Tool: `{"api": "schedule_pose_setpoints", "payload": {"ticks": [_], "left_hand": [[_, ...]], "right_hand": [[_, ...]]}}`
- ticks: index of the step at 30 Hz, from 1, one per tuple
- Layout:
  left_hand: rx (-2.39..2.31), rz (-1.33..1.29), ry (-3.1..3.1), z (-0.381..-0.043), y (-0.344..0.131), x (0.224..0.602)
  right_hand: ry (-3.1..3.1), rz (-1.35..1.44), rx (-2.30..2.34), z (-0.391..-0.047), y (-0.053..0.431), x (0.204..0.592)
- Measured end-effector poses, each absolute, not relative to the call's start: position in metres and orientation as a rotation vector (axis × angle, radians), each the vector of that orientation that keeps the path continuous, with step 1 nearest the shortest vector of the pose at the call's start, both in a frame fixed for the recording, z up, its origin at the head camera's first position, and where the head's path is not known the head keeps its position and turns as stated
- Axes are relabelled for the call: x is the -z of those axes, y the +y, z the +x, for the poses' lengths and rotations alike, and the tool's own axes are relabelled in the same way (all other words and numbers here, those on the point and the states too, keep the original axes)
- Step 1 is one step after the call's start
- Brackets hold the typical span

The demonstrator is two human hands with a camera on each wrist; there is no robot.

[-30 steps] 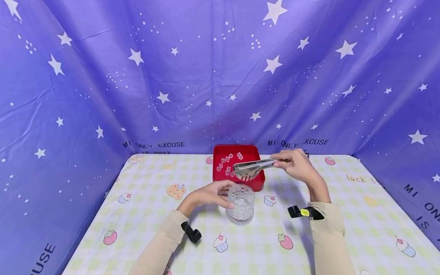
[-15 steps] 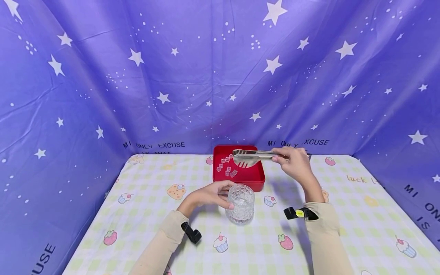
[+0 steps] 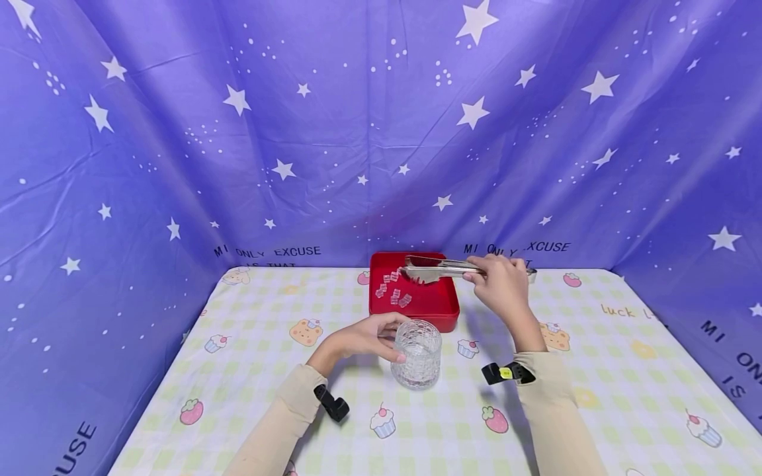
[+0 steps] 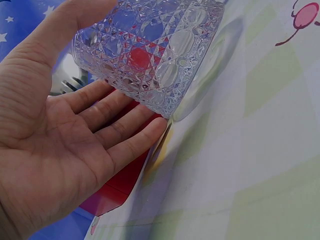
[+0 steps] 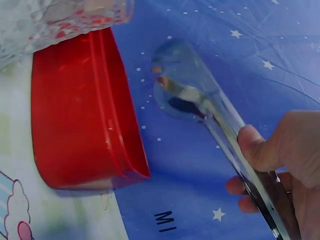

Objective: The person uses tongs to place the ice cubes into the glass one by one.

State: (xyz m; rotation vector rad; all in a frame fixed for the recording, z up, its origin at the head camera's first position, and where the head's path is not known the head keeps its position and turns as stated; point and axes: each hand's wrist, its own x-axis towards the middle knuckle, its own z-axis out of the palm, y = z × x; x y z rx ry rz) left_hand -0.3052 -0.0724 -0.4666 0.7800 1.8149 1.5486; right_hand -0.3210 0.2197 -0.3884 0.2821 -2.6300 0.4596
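Left hand (image 3: 366,338) holds the glass (image 3: 419,360) between fingers and thumb while the right hand (image 3: 503,291) clamps tongs (image 3: 440,272), reaching leftward from its fingers over the red box (image 3: 437,322), seemingly for cubes (image 3: 395,297), calling for lowering and squeezing.

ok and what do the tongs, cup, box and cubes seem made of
Tongs: polished metal, probably stainless steel, by the silvery shine.
Cup: clear glass or hard plastic, patterned, glinting; can't tell which.
Box: likely red plastic, by its smooth, evenly coloured walls and soft sheen.
Cubes: perhaps acrylic, clear with the red showing through; too small to be sure.
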Motion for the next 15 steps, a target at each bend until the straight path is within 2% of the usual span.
{"api": "schedule_pose_setpoints", "payload": {"ticks": [15], "left_hand": [[-1.558,0.796,1.801,-0.305,-0.073,0.465]], "right_hand": [[-2.66,0.298,-0.224,-0.326,0.211,0.403]]}}
